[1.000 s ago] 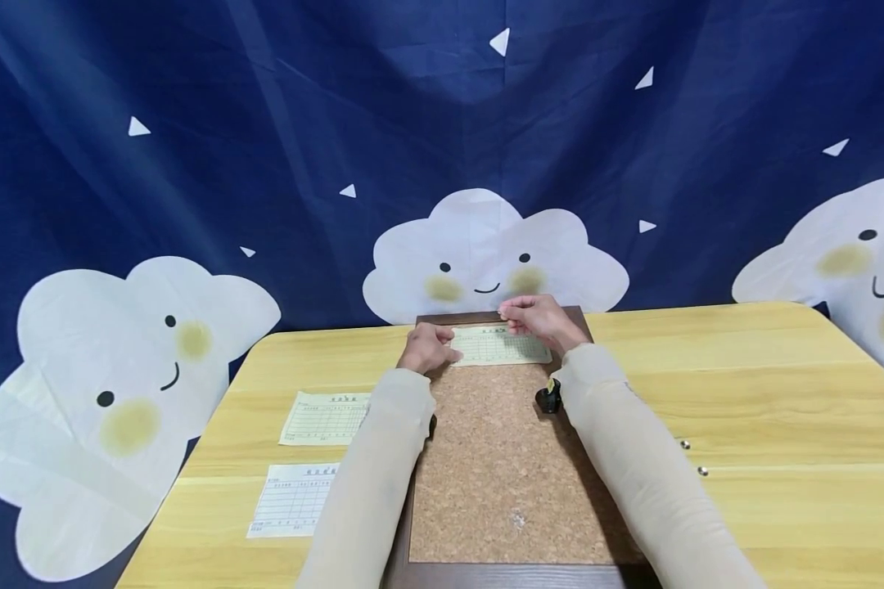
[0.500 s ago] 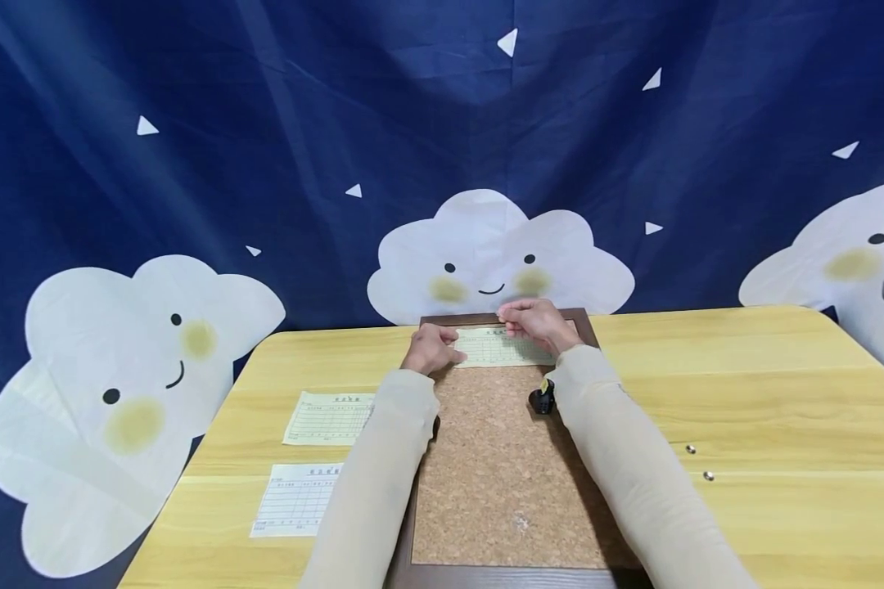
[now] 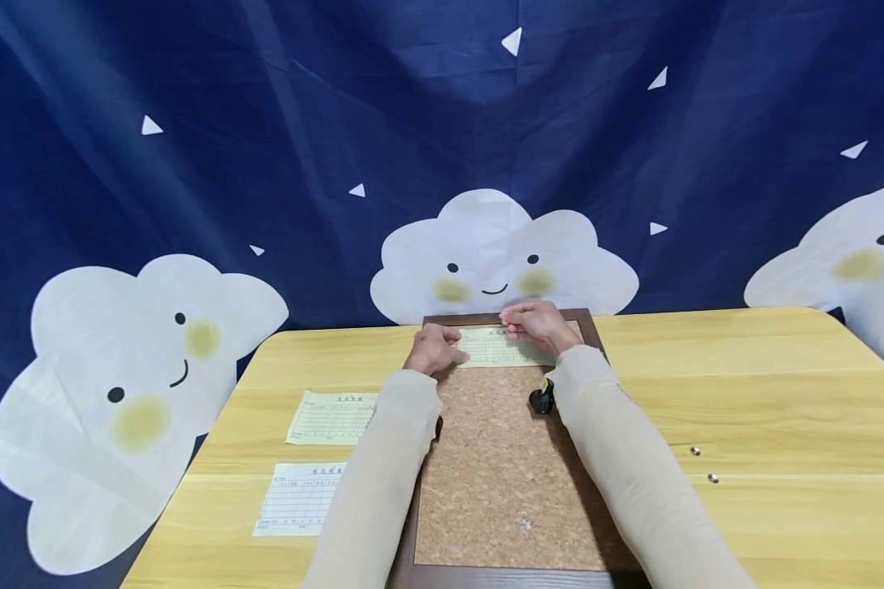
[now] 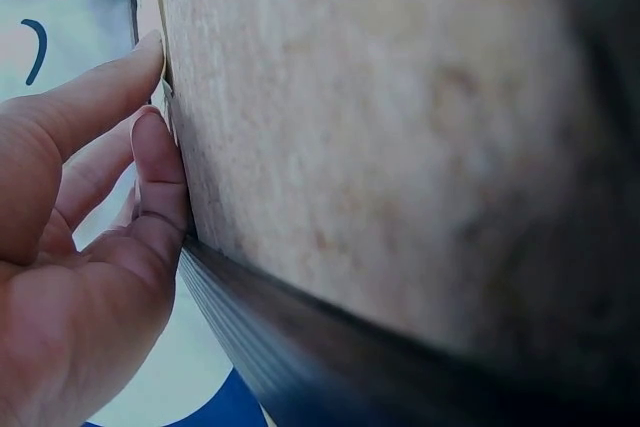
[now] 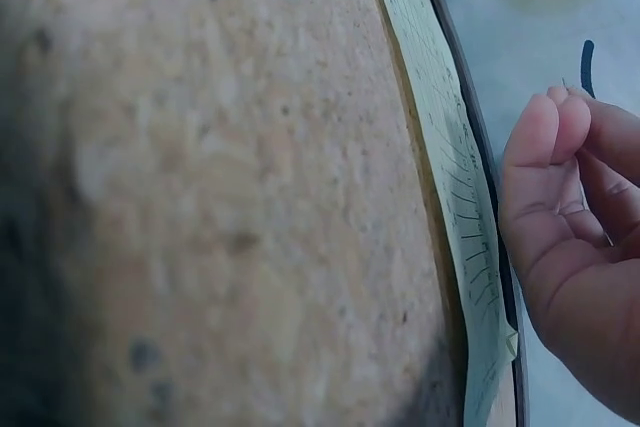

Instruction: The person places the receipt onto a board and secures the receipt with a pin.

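A cork board [image 3: 501, 474] in a dark brown frame lies before me, with a pale green printed slip [image 3: 497, 348] across its far end. My left hand [image 3: 432, 349] presses the slip's left end with thumb and fingertips; the left wrist view shows that hand [image 4: 95, 197] at the board's edge. Over the slip's upper edge, my right hand [image 3: 538, 321] holds thumb and index fingertips together. In the right wrist view, a thin point sticks out from the pinching right hand [image 5: 570, 207], seemingly a thumbtack mostly hidden by the fingertips.
Left of the board lie another pale green slip [image 3: 331, 418] and a white slip [image 3: 298, 499], both partly behind the left sleeve. Two shiny thumbtacks [image 3: 696, 451] rest on the wooden table [image 3: 796, 393] at right. A blue cloud-patterned curtain [image 3: 427, 106] hangs behind.
The head view has shifted slightly, so everything appears a little further right. Both hands stay practically in place at the slip.
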The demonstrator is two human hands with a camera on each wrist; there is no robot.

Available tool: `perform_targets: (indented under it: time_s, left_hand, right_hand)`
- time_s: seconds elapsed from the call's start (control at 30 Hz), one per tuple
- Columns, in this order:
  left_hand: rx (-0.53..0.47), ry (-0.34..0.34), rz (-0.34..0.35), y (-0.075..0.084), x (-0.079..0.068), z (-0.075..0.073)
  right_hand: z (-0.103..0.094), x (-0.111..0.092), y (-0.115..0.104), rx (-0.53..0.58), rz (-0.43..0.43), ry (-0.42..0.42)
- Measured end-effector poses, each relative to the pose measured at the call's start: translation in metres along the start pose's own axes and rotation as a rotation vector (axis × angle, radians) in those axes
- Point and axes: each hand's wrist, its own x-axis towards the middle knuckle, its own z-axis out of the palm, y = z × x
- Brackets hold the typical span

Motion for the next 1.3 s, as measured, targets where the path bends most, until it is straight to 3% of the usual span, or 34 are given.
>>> perform_targets:
  time_s: [0.3,1.3]
  left_hand:
    - [-0.018,-0.004,-0.003,-0.0010,0.0016,-0.0007]
    - [0.015,-0.006,0.012,-0.0008,0.0008,-0.0017]
  right_hand:
    - [-0.0016,0.0009,0.0016,-0.055,0.069,0.023]
    - [-0.0027,0.0082,0.0049,-0.157,0.129,0.064]
